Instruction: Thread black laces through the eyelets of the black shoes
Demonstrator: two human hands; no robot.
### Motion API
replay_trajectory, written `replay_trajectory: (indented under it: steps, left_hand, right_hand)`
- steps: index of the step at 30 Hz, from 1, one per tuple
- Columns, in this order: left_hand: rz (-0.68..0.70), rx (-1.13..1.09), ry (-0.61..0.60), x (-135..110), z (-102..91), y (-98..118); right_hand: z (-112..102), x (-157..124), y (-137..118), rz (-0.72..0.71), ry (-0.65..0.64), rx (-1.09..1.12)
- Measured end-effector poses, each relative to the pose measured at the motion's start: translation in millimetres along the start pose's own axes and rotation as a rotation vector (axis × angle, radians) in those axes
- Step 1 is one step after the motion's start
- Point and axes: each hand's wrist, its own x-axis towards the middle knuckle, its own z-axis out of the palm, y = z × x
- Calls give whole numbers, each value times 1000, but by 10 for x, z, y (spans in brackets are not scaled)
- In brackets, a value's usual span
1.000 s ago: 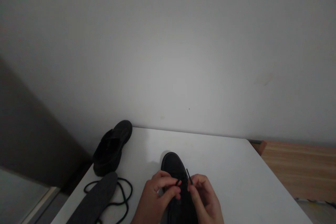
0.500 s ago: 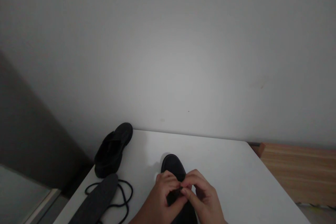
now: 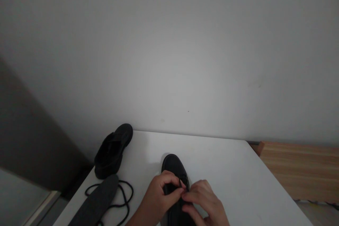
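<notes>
A black shoe point(image 3: 173, 165) lies on the white table in front of me, toe pointing away. Over its lacing my left hand point(image 3: 161, 194) is closed in a pinch, with a short dark piece of shoelace point(image 3: 180, 183) showing at its fingertips. My right hand point(image 3: 205, 203) meets it from the right, fingers bent together at the same spot. What the right fingertips hold is hidden. Both hands cover the middle of the shoe.
A second black shoe point(image 3: 111, 153) stands at the table's point(image 3: 217, 169) back left corner. Nearer me lie a dark grey insole point(image 3: 96, 201) and a loose black lace point(image 3: 124, 192). A pale wall point(image 3: 169, 60) rises behind; a wooden panel point(image 3: 299, 169) is at the right.
My right hand has shifted slightly down and its fingers have turned, uncovering more of the shoe's front. The left hand has moved slightly left. The other shoe, insole and loose lace stay put.
</notes>
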Motion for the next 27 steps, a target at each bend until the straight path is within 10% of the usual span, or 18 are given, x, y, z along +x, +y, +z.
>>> replay_trajectory:
  steps: [7, 13, 27]
  left_hand:
    - [591, 481, 76, -47, 35, -117]
    - [874, 761, 224, -66, 19, -21]
    - [688, 590, 219, -196, -147, -197]
  right_hand:
    - [53, 2, 27, 348, 47, 124]
    - [152, 31, 115, 299, -16, 221]
    - [42, 9, 108, 178, 7, -128]
